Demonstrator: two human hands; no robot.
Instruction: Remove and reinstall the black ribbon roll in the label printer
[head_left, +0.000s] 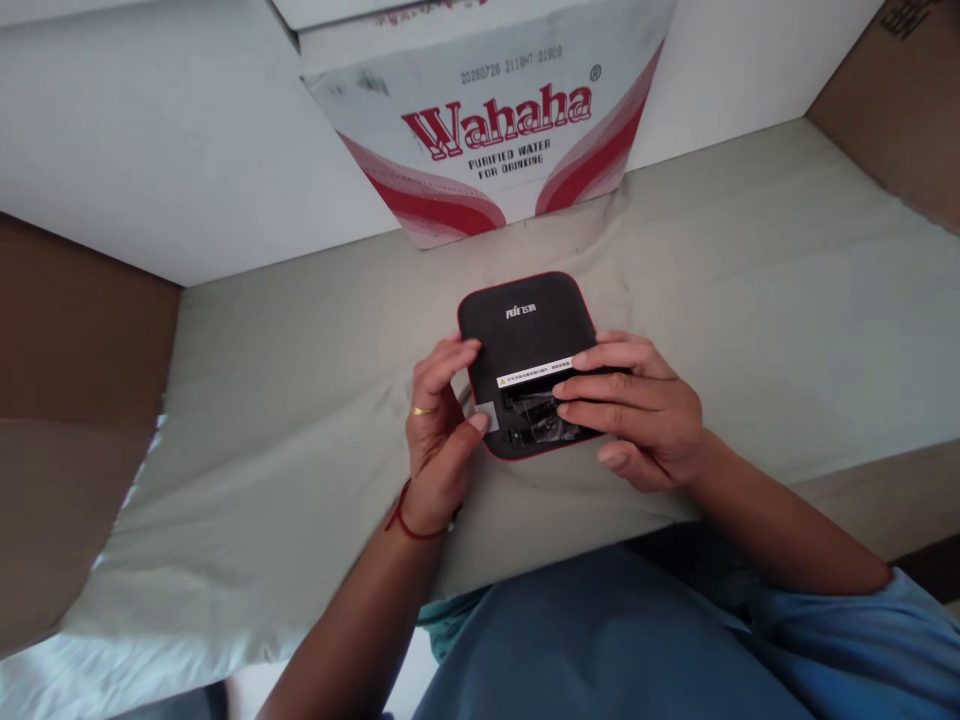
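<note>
Black case [517, 335] between curled left hand [442, 425], seemingly palm-down right hand [649, 415].

We see a black device [525, 335] with red rim and white logo [521, 311] between our left hand [442, 410] and right hand [645, 415]. Our left hand's ring [422, 411] is gold, its wrist cord [414, 534] dark red. Beyond both hands, the carton [495, 120] is white with 2 red-and-pink curves; beneath them, the cloth [300, 400] is plain grey-green.

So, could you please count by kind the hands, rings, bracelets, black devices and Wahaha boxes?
Hands: 2 (left hand, right hand)
Ring: 1
Bracelet: 1
Black device: 1
Wahaha box: 1
Total: 6
</note>
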